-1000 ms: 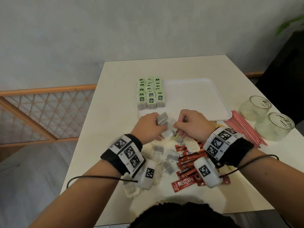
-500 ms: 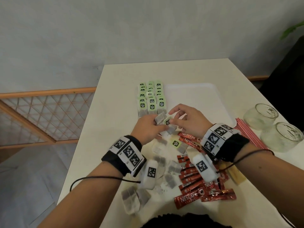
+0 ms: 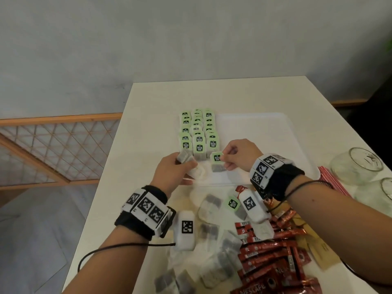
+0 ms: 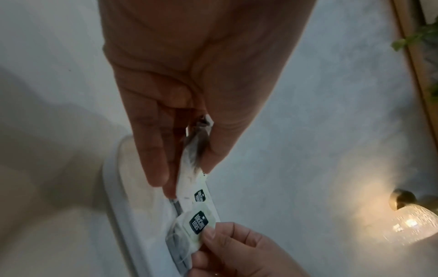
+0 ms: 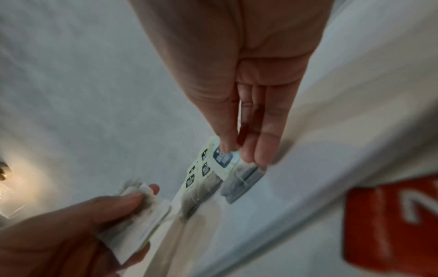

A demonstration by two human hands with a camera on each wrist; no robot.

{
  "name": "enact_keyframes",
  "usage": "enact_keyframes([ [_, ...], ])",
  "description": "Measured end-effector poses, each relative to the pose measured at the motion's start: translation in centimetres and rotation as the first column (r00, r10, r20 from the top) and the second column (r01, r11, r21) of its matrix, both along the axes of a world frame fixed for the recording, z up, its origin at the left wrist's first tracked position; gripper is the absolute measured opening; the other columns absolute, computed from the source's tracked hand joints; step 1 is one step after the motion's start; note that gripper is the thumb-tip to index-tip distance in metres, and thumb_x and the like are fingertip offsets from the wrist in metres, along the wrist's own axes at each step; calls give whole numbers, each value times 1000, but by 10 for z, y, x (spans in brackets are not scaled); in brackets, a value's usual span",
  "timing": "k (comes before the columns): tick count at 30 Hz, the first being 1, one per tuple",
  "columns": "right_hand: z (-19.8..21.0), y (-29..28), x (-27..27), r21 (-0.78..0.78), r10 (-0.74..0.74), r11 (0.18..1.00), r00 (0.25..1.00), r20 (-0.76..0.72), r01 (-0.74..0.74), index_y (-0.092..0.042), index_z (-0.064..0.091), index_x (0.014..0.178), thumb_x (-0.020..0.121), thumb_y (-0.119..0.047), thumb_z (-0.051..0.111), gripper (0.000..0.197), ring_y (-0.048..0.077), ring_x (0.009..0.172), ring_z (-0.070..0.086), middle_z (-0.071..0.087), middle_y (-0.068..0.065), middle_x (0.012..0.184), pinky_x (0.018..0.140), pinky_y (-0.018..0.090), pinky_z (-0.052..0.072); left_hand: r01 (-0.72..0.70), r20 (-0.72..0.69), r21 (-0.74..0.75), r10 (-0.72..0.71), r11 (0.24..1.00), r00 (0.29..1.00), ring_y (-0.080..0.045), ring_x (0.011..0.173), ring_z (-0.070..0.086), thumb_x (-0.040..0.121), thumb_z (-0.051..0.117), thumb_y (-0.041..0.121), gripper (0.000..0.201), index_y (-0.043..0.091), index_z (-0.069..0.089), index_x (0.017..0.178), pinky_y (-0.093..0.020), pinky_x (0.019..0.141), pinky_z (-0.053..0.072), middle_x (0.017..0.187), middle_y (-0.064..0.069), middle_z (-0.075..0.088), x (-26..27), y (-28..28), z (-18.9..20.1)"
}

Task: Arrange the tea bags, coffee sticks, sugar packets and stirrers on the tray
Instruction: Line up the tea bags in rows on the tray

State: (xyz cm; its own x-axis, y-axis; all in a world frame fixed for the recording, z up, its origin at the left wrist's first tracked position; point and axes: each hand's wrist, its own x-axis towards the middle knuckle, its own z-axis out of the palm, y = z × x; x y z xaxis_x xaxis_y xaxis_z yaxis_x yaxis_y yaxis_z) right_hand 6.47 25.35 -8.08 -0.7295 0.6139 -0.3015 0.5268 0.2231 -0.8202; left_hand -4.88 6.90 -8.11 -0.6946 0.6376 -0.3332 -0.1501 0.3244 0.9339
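While the right hand (image 3: 237,154) pinches the green tag of one tea bag (image 3: 216,163) btwn thumb and fingertips, that bag sits low at the tray's near-left part, just beside the front of the rows; can't tell if it touches the tray floor. Tray (image 3: 265,132) is white, on a white table (image 3: 148,124). Left hand (image 3: 174,168) has fingers and thumb curled round a small bunch of tea bags (image 3: 186,160), held over the tray's near-left corner. Rows of tea bags (image 3: 198,132) w/ green tags stand in three columns along the tray's left side. Loose tea bags (image 3: 214,236) lie in a heap on the table near the person, btwn the two wrists. Red coffee sticks (image 3: 271,255) are piled to the right of that heap, w/ brown sugar packets (image 3: 316,249) just beside them. Red stirrers (image 3: 324,172) lie on the table right of the tray, mostly hidden behind the right wrist. Two glass jars (image 3: 360,164) stand at the table's right edge, next to the stirrers.
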Motion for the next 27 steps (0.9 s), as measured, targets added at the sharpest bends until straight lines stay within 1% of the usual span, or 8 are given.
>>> enact_keyframes([
  [3,0,4,-12,-28,-44,999,998,-42,43,-6,64,86,83,-4,73,9,18,62,70,70,11,73,61,25,58,-35,51,16,34,999,998,-19,70,68,90,67,13,21,2,65,108,-28,60,59,91,-12,70,-8,2,-1],
  [7,-1,8,-21,-52,-59,997,996,-60,56,-3,64,87,83,-3,73,10,22,66,70,69,12,73,67,32,60,-78,142,28,73,997,987,-28,82,71,92,65,16,25,0,65,111,-27,59,59,102,-17,70,-13,6,2],
  [12,-2,5,-18,42,-61,997,995,-74,64,-11,63,91,78,-11,79,20,15,64,67,69,5,78,61,21,56,-122,235,24,113,992,965,-27,84,72,97,58,25,29,1,65,111,-29,62,60,104,-17,71,-12,10,4],
  [15,5,0,-5,205,102,976,985,-140,-72,-21,66,97,72,-18,84,31,7,66,59,66,-4,90,67,19,50,-117,276,54,98,992,956,-26,80,72,98,56,23,27,0,65,109,-30,64,61,101,-16,71,-9,12,6],
  [18,13,-11,9,175,360,928,914,-187,-329,-22,69,104,70,-7,84,40,5,70,55,64,1,97,69,14,46,-103,315,88,71,991,946,-23,70,71,98,57,20,23,0,65,105,-30,65,62,88,-12,71,-4,13,11],
  [21,17,-18,14,241,431,893,877,-211,-381,-20,74,99,71,-8,84,32,6,72,55,63,1,96,69,13,46,-91,336,98,53,991,940,-21,62,70,98,58,18,20,1,65,102,-29,64,61,68,-3,71,2,14,17],
  [25,24,-19,16,280,375,911,888,-264,-301,-20,78,88,75,-21,82,14,10,74,58,68,-3,92,71,16,47,-49,269,56,32,997,963,-23,83,74,96,58,22,23,5,66,109,-28,62,59,97,-12,74,5,12,17],
  [27,28,-18,17,282,344,920,906,-246,-272,-20,77,88,78,-22,80,11,9,76,61,71,-4,90,76,21,49,-86,170,23,81,996,982,-20,85,68,95,61,25,23,7,67,109,-27,62,57,100,-10,70,2,8,17],
])
